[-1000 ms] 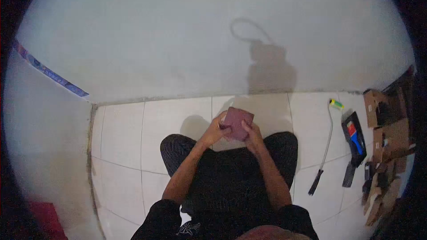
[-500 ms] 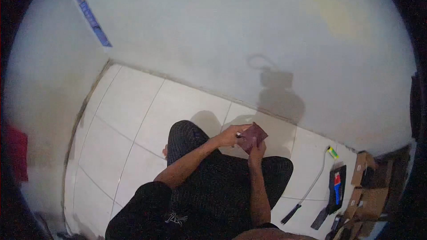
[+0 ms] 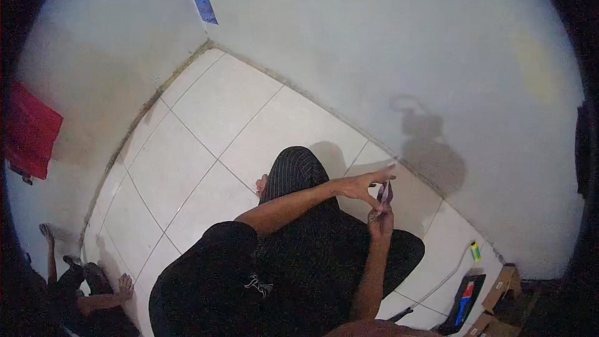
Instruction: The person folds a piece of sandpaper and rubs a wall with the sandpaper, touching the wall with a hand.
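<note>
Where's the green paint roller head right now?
In the head view, the green roller head lies on the floor to your right, near the wall, beyond the black tray.

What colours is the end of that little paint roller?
The roller sleeve is yellow and green, in the head view.

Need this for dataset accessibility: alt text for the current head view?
Seated person, right hand gripping a thin piece seen nearly edge-on, left hand close beside it, fingers spread. At right on the tiled floor are a roller, a brush on a black tray and boxes; another person shows at lower left.
</note>
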Demonstrator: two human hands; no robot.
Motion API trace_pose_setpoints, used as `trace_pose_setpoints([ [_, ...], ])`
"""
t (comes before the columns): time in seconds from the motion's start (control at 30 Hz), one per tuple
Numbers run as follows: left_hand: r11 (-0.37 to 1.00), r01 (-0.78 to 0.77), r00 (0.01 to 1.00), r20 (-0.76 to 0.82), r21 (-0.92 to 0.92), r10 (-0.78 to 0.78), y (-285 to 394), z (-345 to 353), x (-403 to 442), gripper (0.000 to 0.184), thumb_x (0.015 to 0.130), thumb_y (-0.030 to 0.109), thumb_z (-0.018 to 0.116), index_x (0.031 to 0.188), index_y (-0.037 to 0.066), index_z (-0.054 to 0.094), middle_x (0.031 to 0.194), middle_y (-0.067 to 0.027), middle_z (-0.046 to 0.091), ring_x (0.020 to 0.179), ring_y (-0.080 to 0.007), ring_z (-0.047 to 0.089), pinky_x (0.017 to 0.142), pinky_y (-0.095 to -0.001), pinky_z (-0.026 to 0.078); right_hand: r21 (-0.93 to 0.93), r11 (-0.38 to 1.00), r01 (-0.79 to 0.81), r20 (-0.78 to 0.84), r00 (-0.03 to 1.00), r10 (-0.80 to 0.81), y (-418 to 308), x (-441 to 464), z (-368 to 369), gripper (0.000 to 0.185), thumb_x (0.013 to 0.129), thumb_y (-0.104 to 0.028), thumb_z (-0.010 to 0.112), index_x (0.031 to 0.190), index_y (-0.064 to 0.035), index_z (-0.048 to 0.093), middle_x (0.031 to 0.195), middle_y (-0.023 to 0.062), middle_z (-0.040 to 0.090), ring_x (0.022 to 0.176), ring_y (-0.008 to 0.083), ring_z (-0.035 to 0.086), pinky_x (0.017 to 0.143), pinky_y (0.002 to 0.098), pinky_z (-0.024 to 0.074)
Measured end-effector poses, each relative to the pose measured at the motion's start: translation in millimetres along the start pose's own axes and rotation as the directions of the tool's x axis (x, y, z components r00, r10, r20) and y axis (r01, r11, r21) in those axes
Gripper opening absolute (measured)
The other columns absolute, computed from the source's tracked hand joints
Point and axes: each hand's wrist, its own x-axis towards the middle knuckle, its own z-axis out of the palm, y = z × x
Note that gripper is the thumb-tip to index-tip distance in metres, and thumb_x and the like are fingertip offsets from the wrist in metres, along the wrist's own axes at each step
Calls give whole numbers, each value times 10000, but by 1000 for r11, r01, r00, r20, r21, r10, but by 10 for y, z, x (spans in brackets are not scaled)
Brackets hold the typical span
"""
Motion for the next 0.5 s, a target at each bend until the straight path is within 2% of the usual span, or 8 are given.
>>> trace_pose_setpoints([
  [0.03,1000,1,1000,6,0,-1,-46,10,2,1245,652,453,857,1532,124,41,1557,-149,200,1440,-322,188,1179,-508,203,3,1000,4,-2,1000,-4,18,2,-55,370,924,-25,535,1282,42,472,1119,102,647,756,151,669,638,237,599],
  [0.1,987,-84,996,-50,-135,78,-142,36,28,1253,644,384,882,1533,117,40,1535,-145,252,1414,-319,250,1168,-477,235,-17,1000,-18,209,978,21,16,-1,-149,362,899,8,522,1257,43,485,1121,118,645,787,158,671,651,241,601],
  [0.13,987,-85,996,-40,-134,80,-138,41,28,1253,644,384,882,1533,117,40,1535,-145,252,1414,-319,250,1168,-477,235,-15,1000,-7,209,978,10,55,-43,9,362,899,8,522,1257,43,485,1121,118,645,787,158,671,651,241,601],
  [0.23,992,-43,999,-37,-121,38,-89,47,14,1246,646,363,889,1536,126,50,1499,-167,300,1321,-304,394,1127,-448,308,-160,984,75,-21,997,-79,130,-107,210,388,876,15,550,1257,32,476,1076,114,646,808,156,670,641,249,589],
  [0.3,990,127,992,1,-69,-127,-35,44,-10,1255,640,337,896,1540,137,44,1440,-194,360,1202,-282,498,1061,-435,388,-272,962,18,-92,995,-45,170,-121,123,607,781,-28,658,1346,-10,436,1161,98,606,878,163,636,723,256,549],
  [0.33,990,128,992,7,-66,-128,-19,38,-21,1255,640,337,896,1540,137,44,1440,-194,360,1202,-282,498,1061,-435,388,-267,963,23,-93,994,-50,190,-110,120,607,781,-28,658,1346,-10,436,1161,98,606,878,163,636,723,256,549],
  [0.4,986,164,986,29,-40,-163,-44,72,-31,1294,632,322,896,1540,150,-9,1440,-218,322,1141,-290,541,1029,-431,424,-501,853,146,20,987,-157,247,-164,410,656,765,-87,714,1350,-4,429,1164,104,604,924,182,645,755,264,551],
  [0.5,988,103,995,-8,115,-103,-126,118,-43,1326,632,300,890,1533,162,-74,1466,-213,253,1184,-341,499,1039,-444,416,-506,854,120,75,993,-95,241,-175,229,625,799,-121,709,1345,6,432,1181,113,599,999,202,634,781,278,551],
])
